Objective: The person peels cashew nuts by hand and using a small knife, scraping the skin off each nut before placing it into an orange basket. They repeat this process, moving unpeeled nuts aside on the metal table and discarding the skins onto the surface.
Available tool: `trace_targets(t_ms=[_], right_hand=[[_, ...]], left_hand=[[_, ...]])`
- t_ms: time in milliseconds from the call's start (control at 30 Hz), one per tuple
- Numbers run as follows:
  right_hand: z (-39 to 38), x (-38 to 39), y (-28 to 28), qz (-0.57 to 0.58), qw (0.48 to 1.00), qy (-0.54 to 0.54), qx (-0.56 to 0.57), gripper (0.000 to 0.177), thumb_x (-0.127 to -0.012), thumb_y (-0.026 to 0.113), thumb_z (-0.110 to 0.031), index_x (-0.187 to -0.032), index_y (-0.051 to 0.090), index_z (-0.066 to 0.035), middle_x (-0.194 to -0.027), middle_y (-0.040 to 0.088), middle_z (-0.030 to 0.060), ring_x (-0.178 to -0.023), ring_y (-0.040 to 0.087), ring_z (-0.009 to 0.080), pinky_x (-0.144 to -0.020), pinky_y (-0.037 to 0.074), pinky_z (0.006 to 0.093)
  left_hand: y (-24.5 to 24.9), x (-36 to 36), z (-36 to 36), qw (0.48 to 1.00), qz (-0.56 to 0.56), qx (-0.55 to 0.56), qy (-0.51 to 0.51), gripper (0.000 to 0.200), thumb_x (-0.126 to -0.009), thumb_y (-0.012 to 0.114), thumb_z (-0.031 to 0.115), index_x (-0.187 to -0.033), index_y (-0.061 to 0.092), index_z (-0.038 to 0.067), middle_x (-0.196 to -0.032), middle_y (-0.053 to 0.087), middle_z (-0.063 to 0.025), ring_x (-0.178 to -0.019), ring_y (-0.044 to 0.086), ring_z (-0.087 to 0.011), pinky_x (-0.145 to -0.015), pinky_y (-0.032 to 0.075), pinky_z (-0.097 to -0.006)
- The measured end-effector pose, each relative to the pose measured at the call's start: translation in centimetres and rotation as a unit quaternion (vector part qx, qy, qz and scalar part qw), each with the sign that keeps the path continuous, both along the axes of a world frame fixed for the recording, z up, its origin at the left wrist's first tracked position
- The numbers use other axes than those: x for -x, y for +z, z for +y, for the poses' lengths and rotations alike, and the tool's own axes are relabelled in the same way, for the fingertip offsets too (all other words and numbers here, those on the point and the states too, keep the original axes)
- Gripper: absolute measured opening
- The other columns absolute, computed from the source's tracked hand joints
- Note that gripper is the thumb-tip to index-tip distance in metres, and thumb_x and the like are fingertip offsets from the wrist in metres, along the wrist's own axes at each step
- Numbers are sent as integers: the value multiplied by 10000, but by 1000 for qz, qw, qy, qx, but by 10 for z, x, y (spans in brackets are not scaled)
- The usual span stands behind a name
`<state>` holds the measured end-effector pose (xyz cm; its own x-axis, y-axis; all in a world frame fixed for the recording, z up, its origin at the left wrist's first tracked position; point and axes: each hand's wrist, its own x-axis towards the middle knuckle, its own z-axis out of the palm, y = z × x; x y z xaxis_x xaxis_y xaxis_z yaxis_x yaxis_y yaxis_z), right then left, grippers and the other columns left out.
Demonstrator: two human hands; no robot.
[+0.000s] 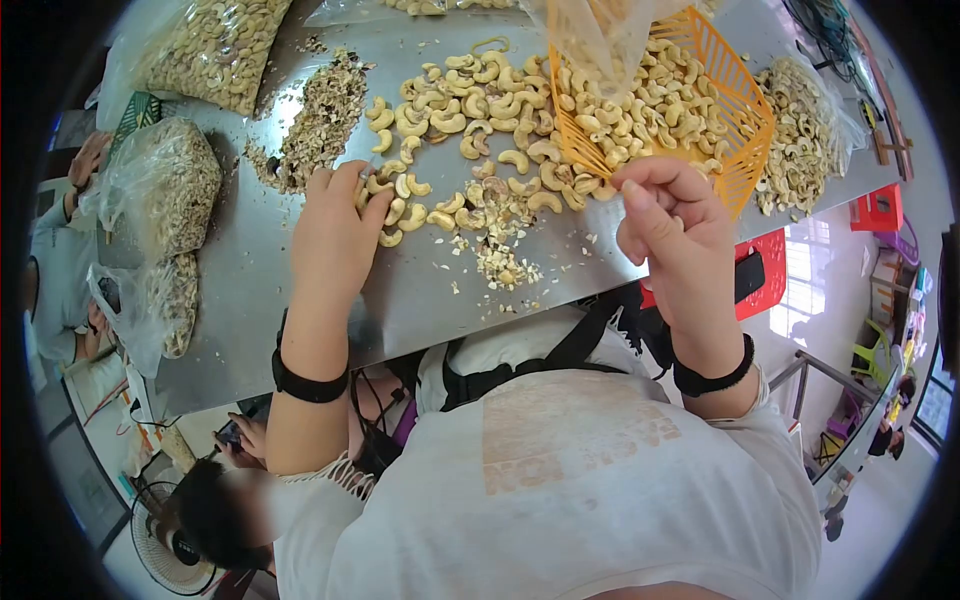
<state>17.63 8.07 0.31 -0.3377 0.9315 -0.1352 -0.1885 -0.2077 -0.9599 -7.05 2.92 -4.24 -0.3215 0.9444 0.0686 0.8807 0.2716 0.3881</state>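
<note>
My left hand (335, 235) rests on the steel table at the near left edge of a spread of cashew nuts (450, 105). Its fingers and thumb curl around a few cashew nuts (373, 188), and a thin greyish sliver shows by the fingertips. Raised beside the near corner of an orange plastic basket (735, 165), my right hand (680, 225) has its thumb and forefinger pinched together; I cannot make out anything between them. Cashew nuts (650, 110) lie in the basket, under a hanging clear plastic bag (605, 50). Small broken bits (505, 262) lie between my hands.
A brown heap of skins and crumbs (325, 120) lies at the back left. Bagged cashews (215, 50) and bags of crumbs (180, 190) line the left side. Split pieces (795, 140) fill a bag at right. A red stool (770, 270) stands below the table; another person (225, 510) sits lower left.
</note>
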Motion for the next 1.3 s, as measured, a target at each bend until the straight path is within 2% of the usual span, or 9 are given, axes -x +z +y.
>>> trace_targets(t_ms=[233,300,433,633,767,833,967,1033,1300], right_hand=[[-2,2,-5,-24,999,30,16,137,-765,582,-111,-861,541,-23,-575,435,-63,-497,360,-4,-440,267,140],[-2,3,-5,-25,999,33,22,137,-764,583,-111,-861,540,-25,-579,438,-63,-498,363,-5,-442,269,138],[-7,12,-2,-37,996,72,44,150,-757,588,-113,-874,538,-34,-583,444,-64,-530,381,-5,-477,293,137],[-21,26,-4,-33,988,149,9,216,-745,603,-122,-933,525,-48,-566,426,-64,-545,382,0,-500,307,155],[-24,28,-6,-12,986,166,3,214,-753,599,-135,-934,525,-49,-558,404,-67,-535,362,5,-494,297,159],[-25,27,-7,-7,986,164,3,206,-758,594,-136,-930,526,-48,-556,399,-69,-535,360,6,-494,295,158],[-23,26,-2,-17,986,164,-21,182,-779,570,-146,-917,528,-36,-609,445,-58,-542,377,9,-502,310,157],[-22,24,1,-28,988,150,-19,178,-785,563,-148,-914,528,-31,-632,462,-52,-545,385,9,-507,318,158],[-20,24,-8,117,966,151,176,197,-804,544,-188,-918,521,-29,-644,485,-26,-519,394,14,-440,305,146]], left_hand=[[-4,10,0,1000,-16,-8,-10,230,-713,599,160,-855,494,11,-779,497,-95,-709,495,-223,-634,398,-301],[-1,10,-1,957,-285,-14,56,178,-729,590,143,-813,489,24,-691,478,-27,-570,458,-114,-511,371,-228],[27,-10,-9,906,-421,-23,45,181,-734,609,147,-825,498,37,-647,494,7,-530,412,-38,-471,335,-177],[54,-51,-17,718,-694,49,23,143,-771,574,125,-862,493,49,-664,478,42,-522,354,1,-449,252,-134],[50,-63,-20,713,-701,23,-17,148,-763,582,113,-857,492,43,-670,481,38,-524,360,-1,-450,258,-136],[42,-66,-22,800,-586,-77,-101,153,-756,592,110,-849,494,38,-696,486,30,-526,362,-1,-448,258,-137],[48,-59,-23,786,-604,-55,-121,168,-762,581,106,-881,483,38,-730,487,21,-542,376,-4,-466,272,-135],[53,-57,-25,711,-700,3,-68,187,-772,552,67,-934,463,37,-746,484,12,-562,393,-8,-488,287,-133],[54,-65,-26,782,-615,19,-100,255,-824,496,164,-1039,428,47,-792,494,-28,-633,426,-39,-567,344,-147]])
